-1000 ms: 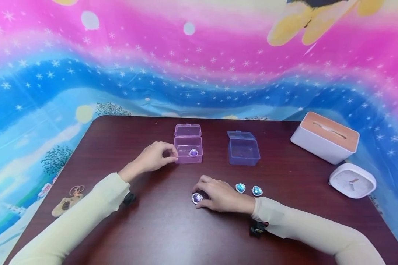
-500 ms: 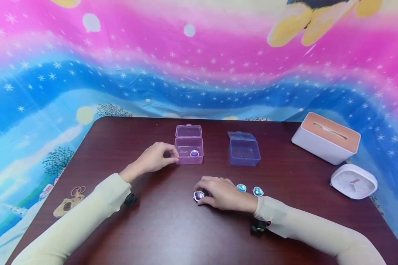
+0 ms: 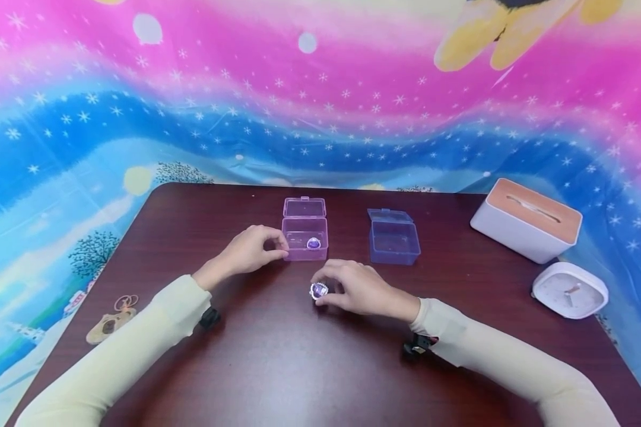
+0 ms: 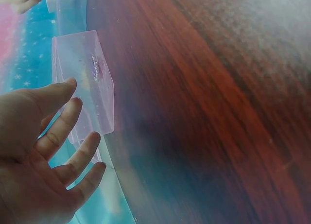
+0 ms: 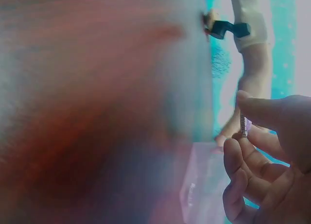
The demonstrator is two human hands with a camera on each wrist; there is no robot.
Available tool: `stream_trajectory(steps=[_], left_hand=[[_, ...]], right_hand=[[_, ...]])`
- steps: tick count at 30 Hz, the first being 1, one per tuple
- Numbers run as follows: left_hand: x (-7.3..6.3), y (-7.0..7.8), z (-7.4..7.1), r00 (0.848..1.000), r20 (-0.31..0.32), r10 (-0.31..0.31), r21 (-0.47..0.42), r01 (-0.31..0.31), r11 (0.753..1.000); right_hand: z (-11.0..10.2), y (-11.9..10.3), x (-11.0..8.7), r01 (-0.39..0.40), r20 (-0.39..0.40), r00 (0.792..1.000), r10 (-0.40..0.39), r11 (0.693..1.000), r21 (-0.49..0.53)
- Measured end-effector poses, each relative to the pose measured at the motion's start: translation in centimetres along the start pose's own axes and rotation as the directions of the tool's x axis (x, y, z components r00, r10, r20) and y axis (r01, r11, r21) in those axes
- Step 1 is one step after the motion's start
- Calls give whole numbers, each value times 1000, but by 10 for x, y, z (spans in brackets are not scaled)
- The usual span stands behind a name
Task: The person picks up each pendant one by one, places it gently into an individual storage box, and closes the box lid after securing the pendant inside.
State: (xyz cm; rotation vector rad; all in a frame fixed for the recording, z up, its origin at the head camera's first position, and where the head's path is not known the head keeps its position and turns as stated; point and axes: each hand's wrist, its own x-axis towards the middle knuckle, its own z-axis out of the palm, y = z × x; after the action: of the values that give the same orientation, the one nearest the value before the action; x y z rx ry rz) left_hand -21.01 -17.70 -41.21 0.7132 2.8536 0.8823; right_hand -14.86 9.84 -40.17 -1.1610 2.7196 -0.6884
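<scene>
A purple gem with a silvery beaded edge [image 3: 319, 290] is pinched between the thumb and fingers of my right hand [image 3: 360, 289], in front of the pink box. The right wrist view shows this purple gem [image 5: 243, 125] edge-on. My left hand [image 3: 250, 250] touches the left front corner of the clear pink box [image 3: 305, 255] with loosely extended fingers, which the left wrist view shows spread along its side. The box's lid stands back, and another purple gem [image 3: 313, 244] lies inside. The two blue gems seen earlier are hidden behind my right hand and sleeve.
A clear blue box [image 3: 394, 255] with its lid raised stands right of the pink one. Farther right are a white tissue box with a tan top [image 3: 518, 228] and a white clock [image 3: 570, 290]. A bear-shaped keychain [image 3: 109, 326] lies near my left sleeve.
My right hand has lifted the purple gem and carried it forward toward the pink box, now covering the blue gems. The left hand has stayed at the box's corner.
</scene>
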Motion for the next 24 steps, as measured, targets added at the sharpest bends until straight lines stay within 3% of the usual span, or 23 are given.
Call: stream_trajectory(steps=[8, 18, 24], left_hand=[[0, -1, 0, 1000, 11, -5, 6, 5, 1000], [-5, -2, -6, 1000, 4, -30, 16, 30, 999], [-2, 0, -5, 1000, 23, -21, 12, 21, 1000]], right_hand=[[-20, 6, 18, -11, -62, 998, 14, 999, 46], [-28, 22, 60, -87, -103, 990, 92, 995, 53], [-29, 28, 74, -125, -110, 986, 127, 992, 27]])
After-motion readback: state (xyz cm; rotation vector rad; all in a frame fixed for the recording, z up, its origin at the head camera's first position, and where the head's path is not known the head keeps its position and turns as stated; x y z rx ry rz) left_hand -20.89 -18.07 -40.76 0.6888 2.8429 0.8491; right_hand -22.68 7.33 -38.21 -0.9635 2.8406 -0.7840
